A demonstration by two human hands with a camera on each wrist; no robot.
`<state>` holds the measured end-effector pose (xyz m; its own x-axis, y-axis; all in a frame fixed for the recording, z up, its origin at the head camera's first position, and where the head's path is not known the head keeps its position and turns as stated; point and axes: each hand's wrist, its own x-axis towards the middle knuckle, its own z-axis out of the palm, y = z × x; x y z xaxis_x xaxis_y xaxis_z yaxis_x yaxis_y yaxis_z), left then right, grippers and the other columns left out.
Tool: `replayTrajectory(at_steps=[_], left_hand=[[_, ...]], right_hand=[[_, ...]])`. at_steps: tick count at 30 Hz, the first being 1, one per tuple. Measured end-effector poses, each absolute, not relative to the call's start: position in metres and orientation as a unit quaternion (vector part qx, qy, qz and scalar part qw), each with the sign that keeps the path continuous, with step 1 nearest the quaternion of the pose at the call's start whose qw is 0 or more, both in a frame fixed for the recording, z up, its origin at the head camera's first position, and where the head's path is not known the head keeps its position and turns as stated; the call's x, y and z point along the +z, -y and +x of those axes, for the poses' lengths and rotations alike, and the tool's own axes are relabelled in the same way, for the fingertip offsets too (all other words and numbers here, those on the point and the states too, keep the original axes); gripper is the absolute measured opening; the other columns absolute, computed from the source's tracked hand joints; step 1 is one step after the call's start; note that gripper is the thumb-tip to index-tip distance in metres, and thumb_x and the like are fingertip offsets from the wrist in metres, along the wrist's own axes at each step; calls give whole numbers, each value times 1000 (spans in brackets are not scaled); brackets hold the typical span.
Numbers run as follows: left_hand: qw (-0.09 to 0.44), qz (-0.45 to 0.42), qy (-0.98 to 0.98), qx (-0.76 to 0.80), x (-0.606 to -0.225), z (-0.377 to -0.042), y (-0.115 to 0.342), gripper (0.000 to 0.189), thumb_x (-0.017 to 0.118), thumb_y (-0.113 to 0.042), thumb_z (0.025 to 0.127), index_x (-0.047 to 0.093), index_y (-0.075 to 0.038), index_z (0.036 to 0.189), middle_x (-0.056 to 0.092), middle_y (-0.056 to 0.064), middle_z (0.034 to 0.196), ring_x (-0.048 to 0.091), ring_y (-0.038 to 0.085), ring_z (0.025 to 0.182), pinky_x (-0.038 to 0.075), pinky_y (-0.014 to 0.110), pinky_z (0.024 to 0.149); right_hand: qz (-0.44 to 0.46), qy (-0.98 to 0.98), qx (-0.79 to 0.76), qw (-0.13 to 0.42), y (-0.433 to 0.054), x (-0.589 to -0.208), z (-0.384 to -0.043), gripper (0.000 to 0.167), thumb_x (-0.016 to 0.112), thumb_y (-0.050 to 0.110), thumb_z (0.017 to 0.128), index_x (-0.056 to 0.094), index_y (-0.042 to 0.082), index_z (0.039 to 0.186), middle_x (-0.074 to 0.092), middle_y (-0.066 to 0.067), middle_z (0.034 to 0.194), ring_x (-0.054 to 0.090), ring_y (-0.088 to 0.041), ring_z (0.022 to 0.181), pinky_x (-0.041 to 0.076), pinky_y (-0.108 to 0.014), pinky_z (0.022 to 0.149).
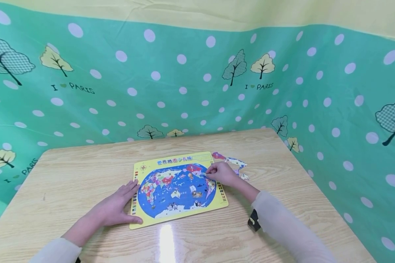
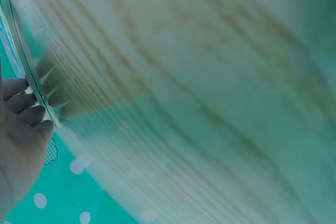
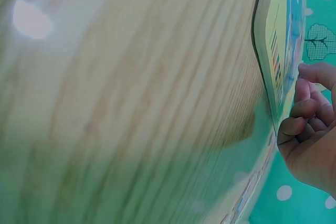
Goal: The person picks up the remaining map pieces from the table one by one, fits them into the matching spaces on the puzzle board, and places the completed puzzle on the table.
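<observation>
A world map puzzle board with a yellow border, blue oceans and coloured continents lies on the table. My left hand rests at its left edge, fingers and thumb spread over the border; in the left wrist view, that hand's fingertips touch the board's edge. At the upper right of the map is my right hand, its thumb and index finger pinching a small puzzle piece, mostly hidden by the fingers. In the right wrist view, the other fingers of the right hand are curled in.
Several loose puzzle pieces lie right of the board, among them a red-purple piece and a blue-white piece. The wooden table meets a green dotted curtain at the back and right. Light glares near the front.
</observation>
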<state>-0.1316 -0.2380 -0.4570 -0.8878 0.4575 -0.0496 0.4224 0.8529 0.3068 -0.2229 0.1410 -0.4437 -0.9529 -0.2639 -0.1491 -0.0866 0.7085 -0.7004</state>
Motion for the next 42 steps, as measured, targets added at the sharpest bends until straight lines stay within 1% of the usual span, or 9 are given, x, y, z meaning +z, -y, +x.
replayTrajectory(at_steps=[8,21,29,42], left_hand=[[61,230,-960,144,-457,-133,238,121,57,-83,57,36,1,142,28,21,151,27,43,138,29,56,111],[61,231,-960,143,-455,-132,236,121,58,-82,57,36,1,142,28,21,151,27,43,138,28,55,111],[62,231,-960,142,-455,-131,236,121,59,-82,57,36,1,142,27,21,151,27,43,138,27,55,112],[61,231,-960,146,-453,-130,235,120,59,-81,57,37,2,141,28,21,151,27,43,138,28,56,111]], right_hand=[[-98,-911,-378,132,-135,-444,-222,7,71,17,82,71,13,88,58,1,70,49,-10,62,42,-18,55],[-104,-916,-363,139,-129,-449,-223,9,70,21,83,71,14,88,59,1,71,51,-11,61,44,-20,55],[-118,-920,-345,142,-126,-444,-224,8,70,21,83,71,13,87,59,1,70,49,-11,60,43,-21,55],[-105,-918,-348,157,-124,-442,-223,9,69,22,85,71,16,91,57,0,71,46,-12,60,39,-21,52]])
